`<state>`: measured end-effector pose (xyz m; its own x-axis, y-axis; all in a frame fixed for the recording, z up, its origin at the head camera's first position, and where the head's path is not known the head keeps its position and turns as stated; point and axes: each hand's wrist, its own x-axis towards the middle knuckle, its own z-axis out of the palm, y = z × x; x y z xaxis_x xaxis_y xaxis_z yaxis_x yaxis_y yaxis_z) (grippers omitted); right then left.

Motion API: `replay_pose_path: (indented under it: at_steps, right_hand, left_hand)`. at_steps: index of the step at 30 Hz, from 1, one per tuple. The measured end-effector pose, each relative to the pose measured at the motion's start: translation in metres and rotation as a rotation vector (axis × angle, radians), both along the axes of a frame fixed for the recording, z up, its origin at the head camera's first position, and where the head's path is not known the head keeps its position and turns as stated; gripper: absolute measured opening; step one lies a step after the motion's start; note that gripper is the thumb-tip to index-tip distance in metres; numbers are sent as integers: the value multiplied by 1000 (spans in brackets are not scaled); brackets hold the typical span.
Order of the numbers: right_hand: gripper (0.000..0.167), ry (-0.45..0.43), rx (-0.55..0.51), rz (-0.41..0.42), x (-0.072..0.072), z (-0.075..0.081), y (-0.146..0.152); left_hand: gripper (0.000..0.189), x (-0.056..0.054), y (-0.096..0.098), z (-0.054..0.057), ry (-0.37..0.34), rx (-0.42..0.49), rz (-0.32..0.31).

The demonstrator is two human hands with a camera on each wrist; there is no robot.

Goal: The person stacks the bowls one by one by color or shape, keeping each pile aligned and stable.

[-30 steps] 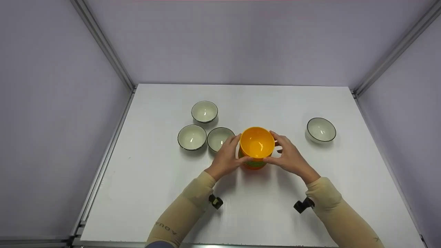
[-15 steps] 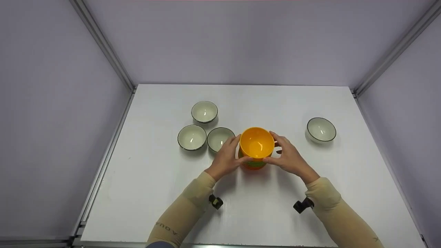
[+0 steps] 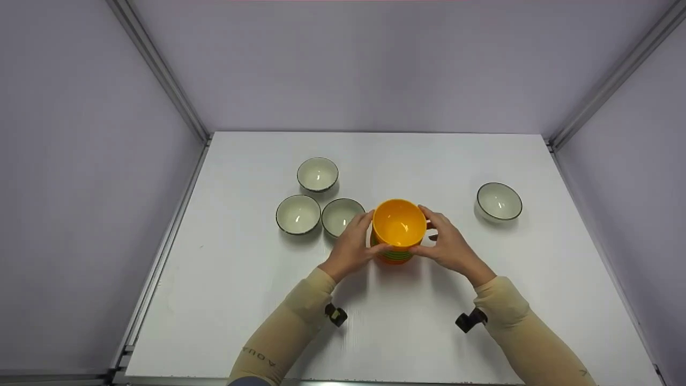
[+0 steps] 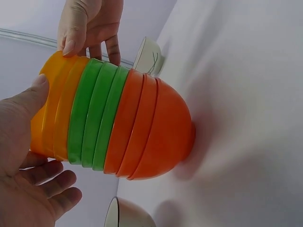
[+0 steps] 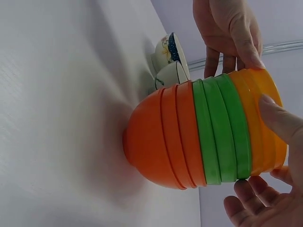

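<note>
From the head view, your left hand (image 3: 351, 247) and right hand (image 3: 449, 245) cup the yellow bowl (image 3: 399, 222) from either side, thumbs on its near rim, so the stack (image 3: 395, 256) beneath stays steady on the table (image 3: 407, 332). Three white bowls (image 3: 317, 174) sit just beyond your left hand; a lone bowl (image 3: 499, 201) lies well off to your right.

At the left wrist, your thumb (image 4: 33, 97) presses the yellow rim above the green bowls (image 4: 97, 120) and orange bowls (image 4: 151, 130).

At the right wrist, your thumb (image 5: 279, 118) grips the same rim; the orange base touches the table.
</note>
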<state>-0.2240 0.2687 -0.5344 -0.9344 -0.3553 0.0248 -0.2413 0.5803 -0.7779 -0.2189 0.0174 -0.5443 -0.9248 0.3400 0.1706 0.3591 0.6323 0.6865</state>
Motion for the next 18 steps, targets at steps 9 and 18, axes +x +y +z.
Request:
replay_pose_path:
  at_steps: [9, 18]
  right_hand:
    - [98, 2, 15, -6, 0, -2, 2]
    - [104, -167, -103, -65, 6, -12, 11]
  left_hand:
    - [85, 0, 1, 0, 15, 10, 0]
    - [88, 11, -10, -11, -5, 80, -7]
